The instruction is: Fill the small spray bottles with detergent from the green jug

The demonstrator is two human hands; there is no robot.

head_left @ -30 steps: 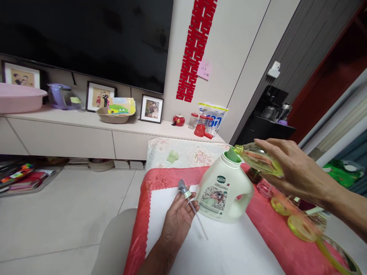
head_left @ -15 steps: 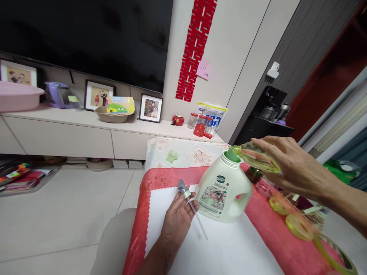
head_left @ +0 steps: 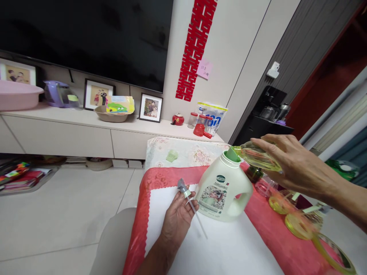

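My right hand [head_left: 289, 164] grips a clear yellowish bottle [head_left: 259, 156], tipped on its side with its neck at the green mouth of a large pale-green detergent jug [head_left: 223, 191]. The jug stands upright on a white sheet. To its left, my left hand [head_left: 179, 214] is palm up, holding a grey spray pump head [head_left: 182, 186] between its fingers. The pump's thin tube slants down to the right. Beyond the jug, a light-green cap [head_left: 172, 156] lies on the floral cloth. Whether liquid flows at the jug's mouth I cannot tell.
Several tape rolls [head_left: 298, 225] line the table's right side on a red cloth [head_left: 258, 206], near a dark small jar [head_left: 254, 174]. Behind is a low cabinet [head_left: 71, 133] with picture frames, a pink basin [head_left: 20, 95] and red-lidded jars. A grey seat [head_left: 114, 244] stands at lower left.
Almost nothing differs. My right hand and the tipped bottle shift very slightly; the left hand and the jug stay where they were.
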